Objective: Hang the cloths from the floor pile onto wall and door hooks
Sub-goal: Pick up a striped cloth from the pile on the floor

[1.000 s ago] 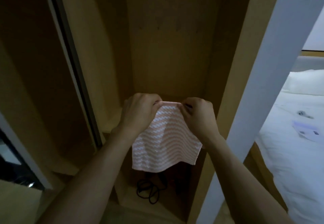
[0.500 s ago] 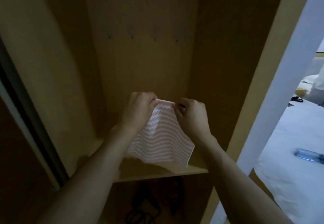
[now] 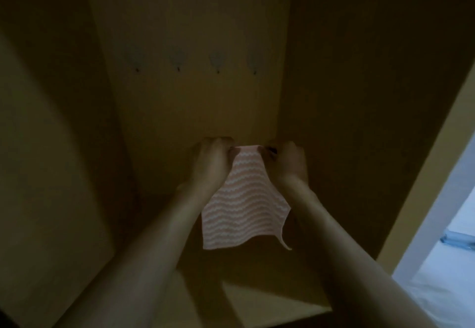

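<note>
A wooden shelf [image 3: 270,307] lies nearest. Above it, the left hand [image 3: 212,164] and right hand [image 3: 290,166] pinch the top edge of a pink striped cloth [image 3: 241,204], which hangs between them. Farther, four hooks [image 3: 218,64] line the back panel.

A wooden shelf [image 3: 277,309] runs across the alcove, below both hands' grip on the cloth and nearer the camera. Its top looks bare; the light is dim and the forearms hide part of it. Lower right of the grip, past the alcove's side panel, a white bed [image 3: 434,289] carries a bluish object [image 3: 458,241], too blurred to name.
</note>
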{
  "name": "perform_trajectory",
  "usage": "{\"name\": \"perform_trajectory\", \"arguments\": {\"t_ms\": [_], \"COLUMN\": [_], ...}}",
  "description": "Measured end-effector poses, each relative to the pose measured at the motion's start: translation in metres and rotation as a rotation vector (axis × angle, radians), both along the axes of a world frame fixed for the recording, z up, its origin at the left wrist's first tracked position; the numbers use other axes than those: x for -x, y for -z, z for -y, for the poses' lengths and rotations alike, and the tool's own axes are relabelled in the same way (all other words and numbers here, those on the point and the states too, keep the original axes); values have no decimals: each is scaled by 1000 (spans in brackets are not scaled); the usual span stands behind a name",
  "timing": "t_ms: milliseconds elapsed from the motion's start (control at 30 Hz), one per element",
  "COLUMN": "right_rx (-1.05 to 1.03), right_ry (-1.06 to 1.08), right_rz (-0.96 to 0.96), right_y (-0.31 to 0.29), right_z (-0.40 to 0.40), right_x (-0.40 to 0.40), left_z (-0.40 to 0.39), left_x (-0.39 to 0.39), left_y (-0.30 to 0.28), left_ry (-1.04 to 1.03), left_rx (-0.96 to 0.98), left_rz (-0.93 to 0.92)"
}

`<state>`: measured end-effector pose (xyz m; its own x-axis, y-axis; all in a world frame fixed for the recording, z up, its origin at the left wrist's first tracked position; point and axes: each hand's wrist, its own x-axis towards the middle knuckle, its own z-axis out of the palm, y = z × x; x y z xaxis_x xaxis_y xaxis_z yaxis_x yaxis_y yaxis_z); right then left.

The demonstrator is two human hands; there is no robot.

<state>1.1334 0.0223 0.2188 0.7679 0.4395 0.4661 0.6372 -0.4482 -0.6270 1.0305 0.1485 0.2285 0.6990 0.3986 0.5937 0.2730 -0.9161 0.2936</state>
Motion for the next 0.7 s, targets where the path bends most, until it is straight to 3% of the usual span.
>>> {"name": "perform_trajectory", "arguments": {"t_ms": [133, 533, 700], "right_rx": [-26, -272, -275], "right_ry": [34, 153, 216], "right_rz": [75, 13, -44], "right_y": [-11, -45, -81], "right_z": [-33, -116, -135], "right_x": [-41, -154, -182], "left_z": [-31, -93, -109], "left_x": [-47, -166, -203], "left_y": [-9, -51, -80], "left_ry": [-64, -99, -90], "left_rx": [-90, -198, -201], "left_rz": [-6, 122, 144]}}
